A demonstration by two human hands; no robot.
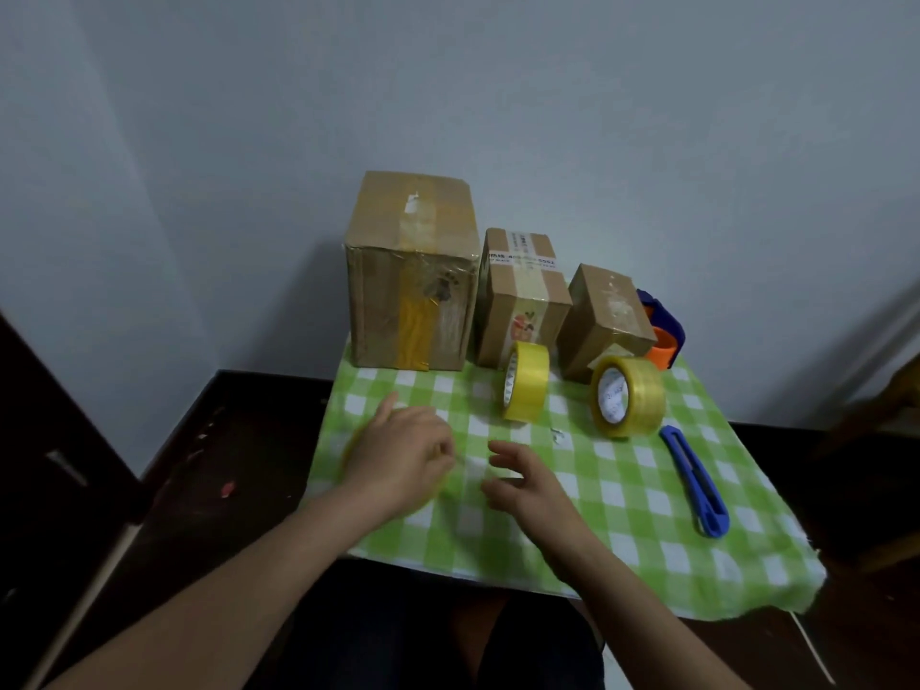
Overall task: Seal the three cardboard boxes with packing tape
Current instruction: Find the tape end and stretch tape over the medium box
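Three cardboard boxes stand in a row at the back of the surface (239, 440), on a green checked cloth (622, 490): the large box (410, 276) on the left, the middle box (522, 296) just beside it, the small box (605, 316) to the right. The middle box carries a white label with print too blurred to read and an orange picture on its front. Two yellow tape rolls stand on edge before the boxes, one roll (525, 381) in front of the middle box, the other roll (628, 395) before the small box; its core printing is illegible. A blue-and-orange dispenser (664, 331) sits behind the small box. A blue utility knife (694, 483) lies to the right. The left hand (398, 455) covers a blurred yellow roll; whether its grip is closed on it cannot be told. The right hand (522, 483) hovers with fingers loosely spread, holding nothing.
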